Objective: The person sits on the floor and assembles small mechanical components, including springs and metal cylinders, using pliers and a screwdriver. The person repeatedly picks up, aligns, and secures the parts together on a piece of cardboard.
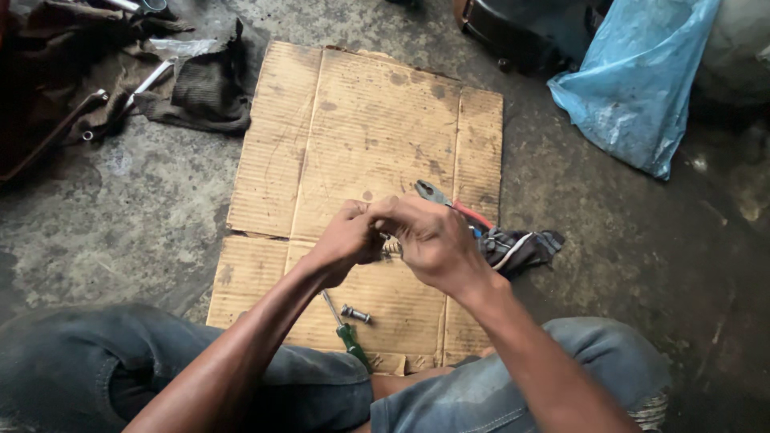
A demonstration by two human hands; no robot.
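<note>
Both hands meet above a flattened cardboard sheet (361, 120). My left hand (346, 238) and my right hand (429, 236) are closed together on a small metal part (391, 247), mostly hidden between the fingers. Pliers with red handles (449, 202) lie on the cardboard just beyond my right hand. Below my hands lie a green-handled screwdriver (345, 330) and a short bolt (356, 313).
A striped rag (521, 247) lies at the cardboard's right edge. Dark cloths (204, 88) and metal wrenches (144, 84) sit at the top left on the concrete floor. A blue plastic bag (642, 80) is at the top right. My knees in jeans frame the bottom.
</note>
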